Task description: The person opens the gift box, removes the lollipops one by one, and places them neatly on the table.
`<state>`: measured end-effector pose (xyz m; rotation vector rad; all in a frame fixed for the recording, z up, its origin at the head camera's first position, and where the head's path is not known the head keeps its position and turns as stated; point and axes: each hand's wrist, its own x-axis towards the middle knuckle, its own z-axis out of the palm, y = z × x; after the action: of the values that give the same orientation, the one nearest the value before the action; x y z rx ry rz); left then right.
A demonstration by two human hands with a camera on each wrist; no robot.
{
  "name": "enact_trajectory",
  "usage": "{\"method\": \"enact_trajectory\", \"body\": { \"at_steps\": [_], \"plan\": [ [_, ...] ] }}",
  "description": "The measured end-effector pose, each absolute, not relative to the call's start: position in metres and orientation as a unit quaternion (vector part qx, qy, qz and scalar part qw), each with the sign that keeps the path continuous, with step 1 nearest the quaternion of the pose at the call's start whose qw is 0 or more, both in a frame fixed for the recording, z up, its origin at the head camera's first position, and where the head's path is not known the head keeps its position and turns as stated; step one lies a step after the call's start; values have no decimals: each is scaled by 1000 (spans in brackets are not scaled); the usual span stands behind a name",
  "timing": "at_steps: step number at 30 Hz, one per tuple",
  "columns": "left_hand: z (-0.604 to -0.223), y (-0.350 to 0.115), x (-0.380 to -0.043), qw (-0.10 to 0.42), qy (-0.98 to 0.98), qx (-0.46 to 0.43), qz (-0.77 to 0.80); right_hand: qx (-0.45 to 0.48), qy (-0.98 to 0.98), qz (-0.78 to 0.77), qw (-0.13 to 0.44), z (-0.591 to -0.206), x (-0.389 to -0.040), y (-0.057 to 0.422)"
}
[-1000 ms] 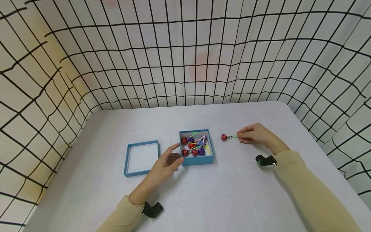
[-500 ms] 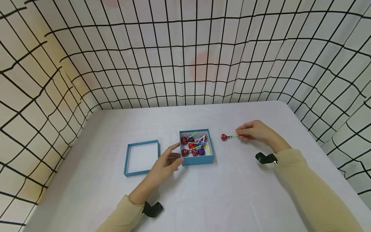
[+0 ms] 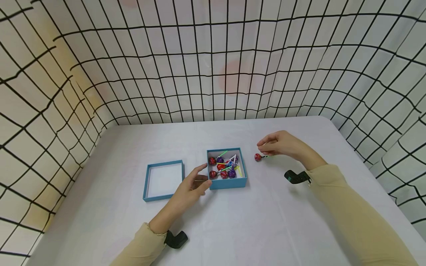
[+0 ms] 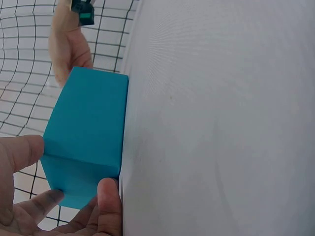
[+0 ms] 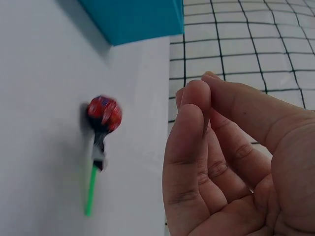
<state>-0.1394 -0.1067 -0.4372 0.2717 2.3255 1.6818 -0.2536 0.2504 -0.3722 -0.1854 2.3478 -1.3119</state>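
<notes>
A blue box point(image 3: 227, 183), its lid off, holds several lollipops point(image 3: 224, 174) in red and purple wrappers with coloured sticks. My left hand point(image 3: 188, 190) rests at its front left corner, thumb at the front edge and fingers against the left side, as the left wrist view also shows. One red lollipop point(image 5: 104, 115) with a green stick lies on the white table right of the box. Above its stick hovers my right hand point(image 3: 281, 144), with thumb and fingertips close together and nothing between them.
Left of the box lies the blue-rimmed lid point(image 3: 164, 181), inner side up. A black net point(image 3: 213, 74) before a pale backdrop stands behind the table point(image 3: 259, 221) and along both sides.
My right hand has let go of the lollipop's stick, risen and moved left over it. The lollipop stays on the table. My left hand keeps its place at the box.
</notes>
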Motion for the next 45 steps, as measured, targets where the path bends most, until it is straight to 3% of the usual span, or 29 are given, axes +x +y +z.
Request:
{"method": "enact_trajectory", "body": {
  "at_steps": [17,45],
  "plan": [
    [-439,-108,-141,136,798,88,581,-138,861,-429,236,-355,-258,197],
    [-438,-109,-140,139,790,95,590,-217,868,-369,251,-366,-252,118]
  ]
}}
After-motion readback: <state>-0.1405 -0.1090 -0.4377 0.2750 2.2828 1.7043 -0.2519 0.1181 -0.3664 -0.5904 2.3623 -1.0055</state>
